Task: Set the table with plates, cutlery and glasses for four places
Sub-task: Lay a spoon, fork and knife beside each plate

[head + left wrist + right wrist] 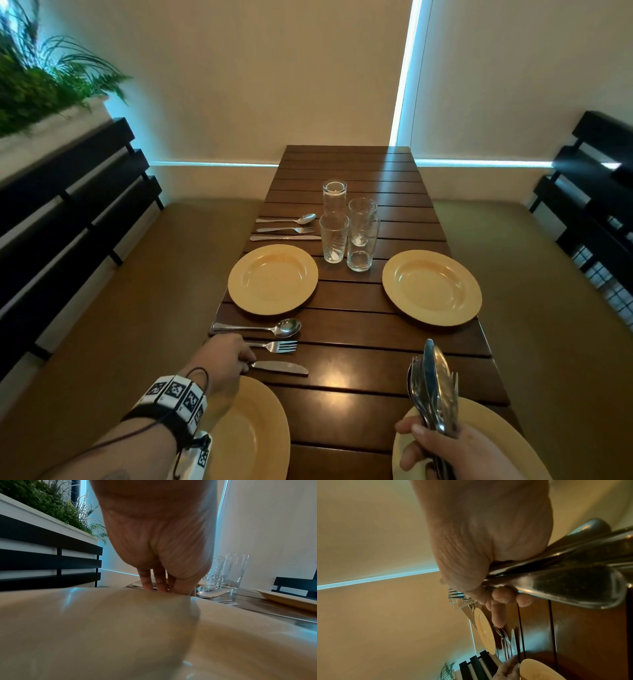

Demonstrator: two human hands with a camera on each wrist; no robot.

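Now our left hand (226, 356) pinches the handle of a knife (279, 367) lying on the tabletop (359, 342) near its left edge, beside a fork (274, 346) and spoon (270, 328). Our right hand (442, 452) clamps a cutlery bundle (433, 387) upright over the near right plate (507, 442). Four glasses (349, 229) stand mid-table, and two plates (273, 279) sit farther up at both edges.

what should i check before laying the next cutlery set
1. Near knife flat beside the fork: ok.
2. Left hand off the knife: not ok, fingers on its handle.
3. Right hand has a firm hold on the cutlery bundle: ok.
4. Right-side plates without cutlery: ok, two sets left to lay.
5. Bundle holds two full sets: cannot tell.
6. Glasses at places: not ok, clustered mid-table.
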